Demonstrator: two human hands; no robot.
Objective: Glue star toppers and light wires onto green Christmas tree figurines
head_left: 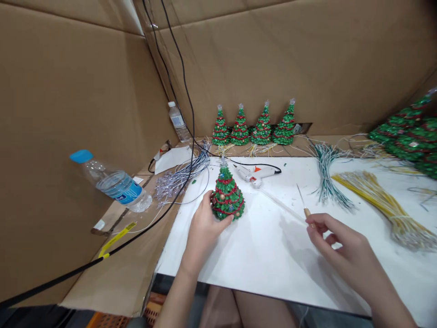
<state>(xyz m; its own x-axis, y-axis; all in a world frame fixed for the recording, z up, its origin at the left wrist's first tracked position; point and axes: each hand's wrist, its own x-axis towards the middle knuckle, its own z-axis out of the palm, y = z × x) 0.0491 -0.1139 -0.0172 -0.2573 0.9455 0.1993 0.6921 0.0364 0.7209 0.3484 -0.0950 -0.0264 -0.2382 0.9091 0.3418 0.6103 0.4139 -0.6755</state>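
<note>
Upright on the white tabletop (252, 255) stands a small green Christmas tree ornament (228, 197) with red garlands, little baubles and a clear star on top. My left hand (208, 218) is wrapped round its lower left side, thumb across the front of the base. Off to the right, my right hand (336, 239) pinches the wooden handle of an awl (307, 213) between thumb and fingers. The awl's thin metal point tilts up and leftward, apart from the tree. Behind the tree lies a white glue gun (254, 176), with a clear glue stick (282, 202) extending from it toward my right hand.
Several finished-looking trees (241, 127) line the back cardboard ledge; larger ones (406, 132) stand far right. Bundles of green-white wires (326, 173) and yellow wires (382, 200) lie at right, purple-tipped wires (174, 182) at left. A water bottle (116, 182) and a black cable (164, 212) are at left.
</note>
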